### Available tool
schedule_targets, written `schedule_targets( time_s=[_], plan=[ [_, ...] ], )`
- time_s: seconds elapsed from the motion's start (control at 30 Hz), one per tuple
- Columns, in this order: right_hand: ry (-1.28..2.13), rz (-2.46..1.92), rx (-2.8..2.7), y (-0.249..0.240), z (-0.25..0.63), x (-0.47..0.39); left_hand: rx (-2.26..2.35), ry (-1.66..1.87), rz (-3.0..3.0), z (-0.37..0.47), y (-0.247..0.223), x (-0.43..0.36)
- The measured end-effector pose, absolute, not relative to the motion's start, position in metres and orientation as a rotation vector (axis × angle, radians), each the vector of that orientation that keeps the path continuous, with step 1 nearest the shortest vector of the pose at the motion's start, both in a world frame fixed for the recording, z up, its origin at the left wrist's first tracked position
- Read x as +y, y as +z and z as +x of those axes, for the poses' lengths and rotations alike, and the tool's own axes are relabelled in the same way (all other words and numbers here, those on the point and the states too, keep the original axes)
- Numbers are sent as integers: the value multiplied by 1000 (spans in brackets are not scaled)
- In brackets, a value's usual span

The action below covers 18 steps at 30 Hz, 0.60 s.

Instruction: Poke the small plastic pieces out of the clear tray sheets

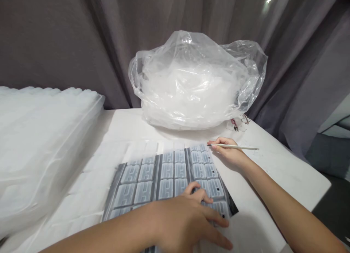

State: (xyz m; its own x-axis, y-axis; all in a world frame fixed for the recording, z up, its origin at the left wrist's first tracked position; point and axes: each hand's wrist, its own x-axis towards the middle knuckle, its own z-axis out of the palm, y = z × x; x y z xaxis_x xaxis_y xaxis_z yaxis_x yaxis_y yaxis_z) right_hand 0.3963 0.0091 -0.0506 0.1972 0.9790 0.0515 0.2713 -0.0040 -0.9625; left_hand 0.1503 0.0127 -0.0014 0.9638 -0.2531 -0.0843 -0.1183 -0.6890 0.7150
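Translucent plastic trays with rows of moulded compartments (144, 191) lie on the table, over a dark sheet (234, 207). Black dots show down their right-hand column. My left hand (188, 218) rests across the near part of the trays with its fingers spread, covering some compartments. At the far right corner of the trays, my right hand (228, 150) pinches a thin white stick with a dark tip (246, 147). Its tip points left, close to the topmost right compartment; whether it touches is too small to tell. I cannot make out if the stick is a pen or a fine brush.
A big clear plastic bag (191, 92) full of white translucent pieces stands at the back. At left rises a tall stack of white plastic trays (41, 147). Small scissors (234, 125) with a pinkish handle lie beside the bag. Grey curtains (62, 37) hang behind the white table (290, 169).
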Motion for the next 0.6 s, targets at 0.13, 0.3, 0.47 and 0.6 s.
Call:
schedule_targets(
  time_s=[0.13,0.3,0.47,0.6],
  plan=[
    [943,-1438,-1289,-52,401,8,-266,-216,2327,150,-3,13],
    [887,-1520,-1373,-48,402,7,-230,-195,2323,150,-3,13],
    [605,-1587,-1681,-42,394,4,-247,-228,2323,151,1,13],
    [287,-1565,-1859,-39,387,3,-239,-234,2321,152,-3,12]
  ],
)
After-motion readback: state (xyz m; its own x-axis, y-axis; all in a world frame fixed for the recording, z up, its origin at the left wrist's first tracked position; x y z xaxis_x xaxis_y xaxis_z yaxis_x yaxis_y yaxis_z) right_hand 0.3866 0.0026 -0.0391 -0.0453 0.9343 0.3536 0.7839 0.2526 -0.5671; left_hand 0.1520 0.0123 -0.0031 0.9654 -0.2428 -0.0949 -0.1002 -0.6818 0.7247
